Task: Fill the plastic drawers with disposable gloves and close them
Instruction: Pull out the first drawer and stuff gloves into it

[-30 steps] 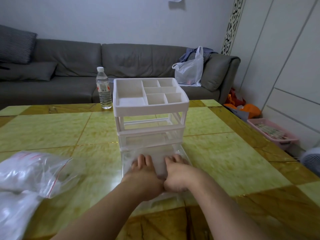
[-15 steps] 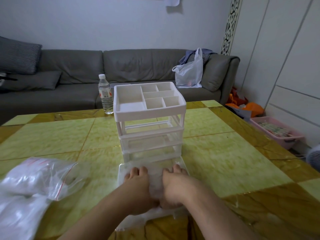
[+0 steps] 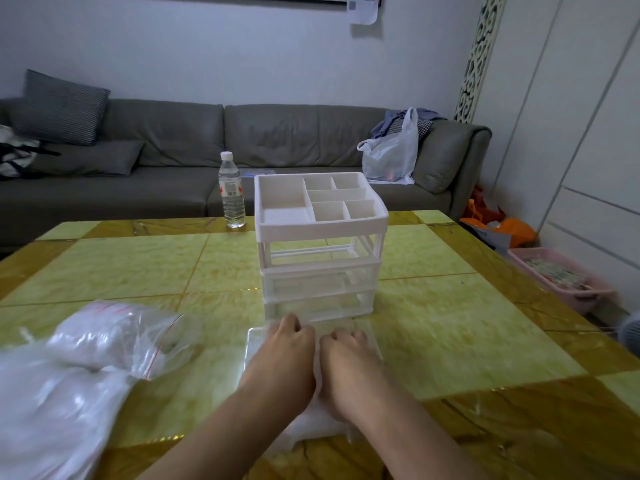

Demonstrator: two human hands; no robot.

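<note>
Two clear bags [image 3: 86, 358] of white disposable gloves lie at the table's [image 3: 450, 323] left edge, the nearer one blurred and cut off by the frame. One water bottle [image 3: 231, 190] stands upright at the far side, just left of the single white drawer unit [image 3: 320, 237], whose top tray is split into six compartments. Two clear drawers sit pushed in under that tray; a third, the bottom drawer [image 3: 254, 344], is pulled out toward the person.

Both hands rest side by side, palms down, inside that pulled-out drawer. The left hand [image 3: 282, 355] has its fingers bent downward onto the white gloves [image 3: 311, 424] in it; the right hand [image 3: 348, 362], touching the left, does likewise. Whether the fingertips pinch the gloves or only press them cannot be told, since the backs of the hands hide them.

One white carrier bag [image 3: 391, 157] sits on the grey sofa [image 3: 173, 150] behind. One pink basket [image 3: 561, 282] stands on the floor at right, partly blurred.
</note>
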